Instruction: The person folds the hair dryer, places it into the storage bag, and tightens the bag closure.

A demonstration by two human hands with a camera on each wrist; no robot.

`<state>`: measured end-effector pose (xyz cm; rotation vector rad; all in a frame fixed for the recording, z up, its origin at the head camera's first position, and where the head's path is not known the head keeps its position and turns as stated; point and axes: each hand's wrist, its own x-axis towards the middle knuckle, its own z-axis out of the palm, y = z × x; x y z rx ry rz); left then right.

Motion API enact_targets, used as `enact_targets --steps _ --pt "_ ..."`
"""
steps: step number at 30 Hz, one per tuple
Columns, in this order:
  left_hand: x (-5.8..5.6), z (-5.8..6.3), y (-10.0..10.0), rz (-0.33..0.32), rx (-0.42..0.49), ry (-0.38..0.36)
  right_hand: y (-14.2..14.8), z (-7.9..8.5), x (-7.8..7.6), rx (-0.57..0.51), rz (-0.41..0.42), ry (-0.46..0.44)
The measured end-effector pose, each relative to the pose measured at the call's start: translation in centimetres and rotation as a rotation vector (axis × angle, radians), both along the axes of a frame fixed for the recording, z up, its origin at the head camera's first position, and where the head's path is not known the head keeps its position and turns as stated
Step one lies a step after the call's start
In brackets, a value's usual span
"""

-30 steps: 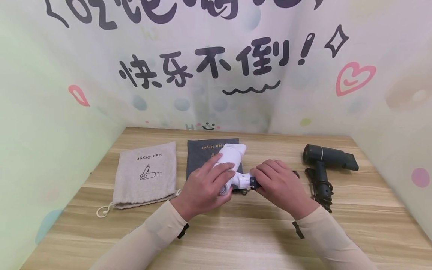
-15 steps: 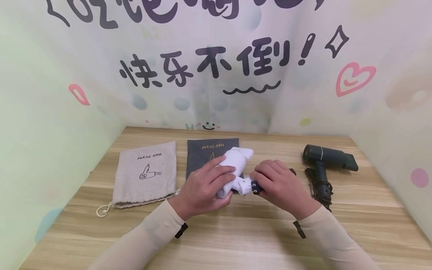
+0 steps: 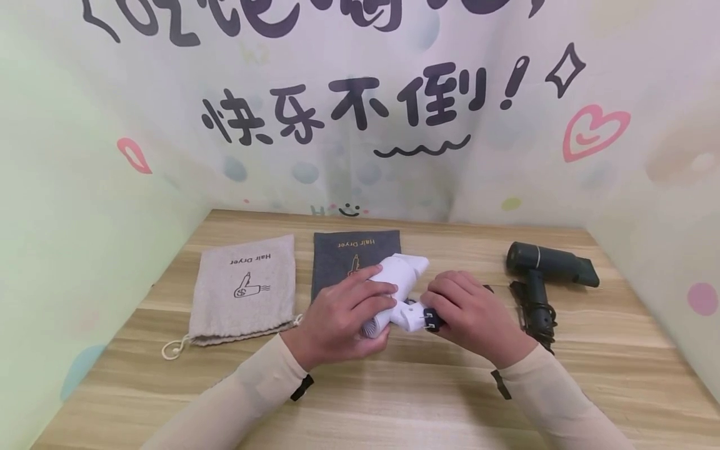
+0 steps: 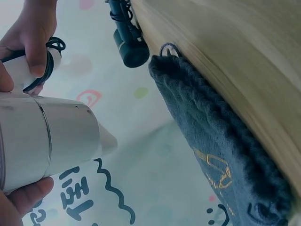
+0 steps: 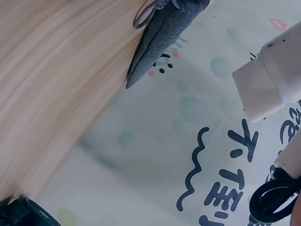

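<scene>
A white hair dryer point(image 3: 400, 274) is held up over the table by both hands. Around its barrel my left hand point(image 3: 343, 322) curls its fingers, the thumb below. My right hand point(image 3: 475, 319) grips the handle where a black cord point(image 4: 52, 70) is wound, covering most of that end. Prongs of the black plug point(image 3: 432, 320) show beside the right fingers. The nozzle points away and to the right; in the right wrist view the nozzle point(image 5: 258, 89) is at the right edge. Behind the dryer lies a dark grey drawstring pouch point(image 3: 332, 259), partly hidden.
To the left, a beige drawstring pouch point(image 3: 242, 294) printed "Hair Dryer" lies flat. A black hair dryer point(image 3: 554, 262) with its cord wrapped on the handle lies at the right. The wooden table point(image 3: 394, 400) meets a printed cloth backdrop point(image 3: 349, 169) at the back.
The white hair dryer has shifted a little to the right and towards me, and its nozzle has turned rightward. More of the dark pouch shows. Both hands keep their hold.
</scene>
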<state>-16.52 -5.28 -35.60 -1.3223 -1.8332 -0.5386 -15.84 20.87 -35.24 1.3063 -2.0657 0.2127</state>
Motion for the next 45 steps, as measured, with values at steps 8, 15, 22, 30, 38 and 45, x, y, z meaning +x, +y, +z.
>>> enact_targets --steps 8,15,22,30,38,45 --pt "0.4 0.3 0.1 -0.031 0.012 -0.008 0.1 -0.1 -0.1 -0.048 0.058 0.037" --pt "0.5 0.3 0.6 -0.149 0.077 -0.044 -0.4 -0.1 -0.1 -0.149 0.151 0.080" --pt "0.4 0.4 0.7 -0.206 0.104 -0.058 -0.9 0.3 -0.1 -0.190 0.211 0.076" --pt "-0.5 0.9 -0.3 -0.211 0.057 0.000 -0.6 0.9 0.0 -0.079 0.137 -0.025" --pt "-0.9 0.4 -1.1 -0.184 -0.038 0.018 -0.3 0.6 0.1 0.053 0.087 -0.134" --pt "-1.4 -0.4 -1.4 -0.180 -0.102 -0.057 0.0 0.1 0.5 0.130 0.034 -0.276"
